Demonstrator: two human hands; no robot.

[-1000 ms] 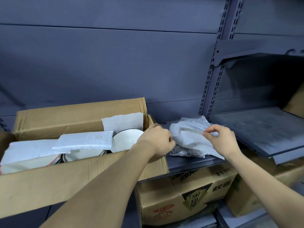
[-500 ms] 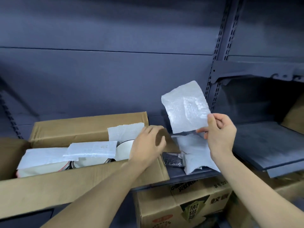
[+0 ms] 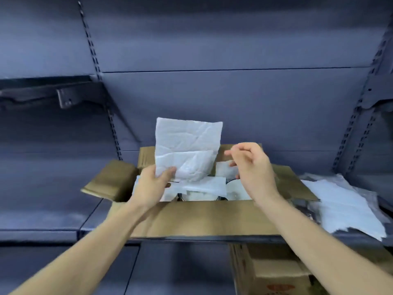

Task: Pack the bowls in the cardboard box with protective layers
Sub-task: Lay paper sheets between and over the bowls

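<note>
An open cardboard box (image 3: 202,218) sits on a grey shelf. White bowls (image 3: 237,189) stand inside it, mostly covered by white foam sheets (image 3: 204,185). My left hand (image 3: 154,185) pinches the lower left corner of a white foam sheet (image 3: 187,149) and holds it upright above the box. My right hand (image 3: 252,170) hovers over the right half of the box with loosely curled fingers, just right of the sheet, holding nothing that I can see.
A pile of white foam sheets and clear bags (image 3: 348,206) lies on the shelf right of the box. Another printed cardboard box (image 3: 270,271) stands on the level below. Shelf uprights and a bracket (image 3: 68,99) rise behind.
The foam sheet passed from my right hand to my left and now sits over the box. My view swung left, putting the box in the centre.
</note>
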